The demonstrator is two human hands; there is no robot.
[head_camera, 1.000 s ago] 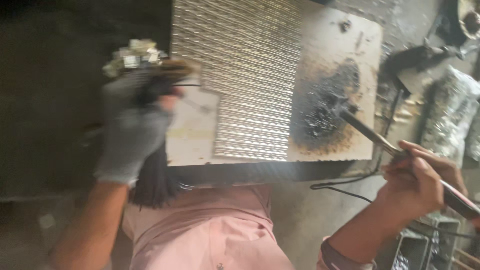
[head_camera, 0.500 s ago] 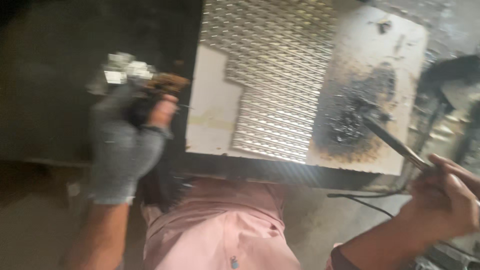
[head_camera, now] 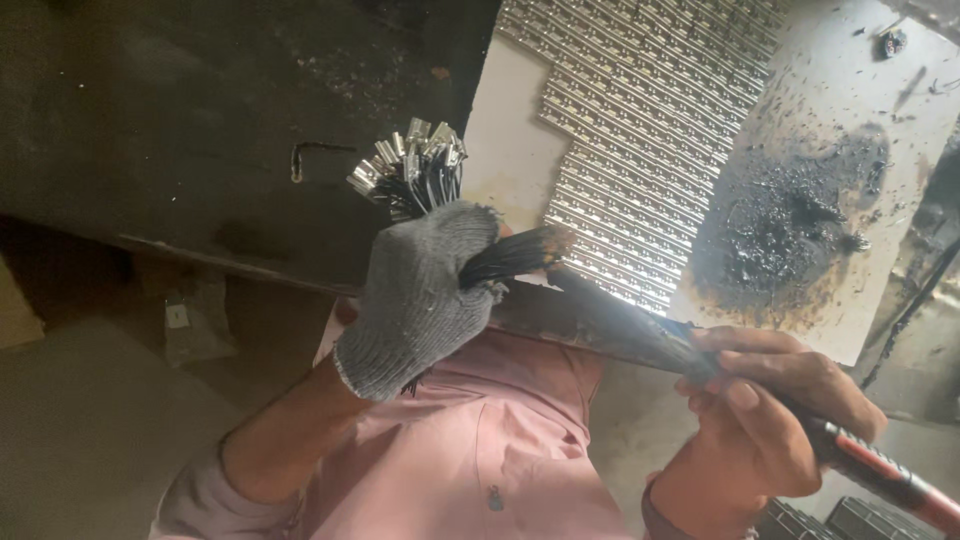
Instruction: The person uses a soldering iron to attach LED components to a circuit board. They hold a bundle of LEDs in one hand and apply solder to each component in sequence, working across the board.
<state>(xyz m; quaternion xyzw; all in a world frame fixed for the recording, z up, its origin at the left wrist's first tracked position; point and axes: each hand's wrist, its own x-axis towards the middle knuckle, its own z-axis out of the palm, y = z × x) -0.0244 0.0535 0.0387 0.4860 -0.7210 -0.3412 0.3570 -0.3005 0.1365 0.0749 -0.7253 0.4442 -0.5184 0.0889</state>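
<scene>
Grey-gloved left hand (head_camera: pixel 425 290) clenches a wire bundle (head_camera: pixel 415 175); right hand (head_camera: pixel 765 420) pinches a soldering iron (head_camera: pixel 870 465).

The middle of the wire bundle (head_camera: pixel 415 175) is hidden inside the gloved left hand (head_camera: pixel 425 290). The tool (head_camera: pixel 760 410) gripped by the right hand (head_camera: pixel 765 420) is cut off at the lower right edge, its tip blurred. The white board (head_camera: pixel 830 120) is cropped at the top.
</scene>
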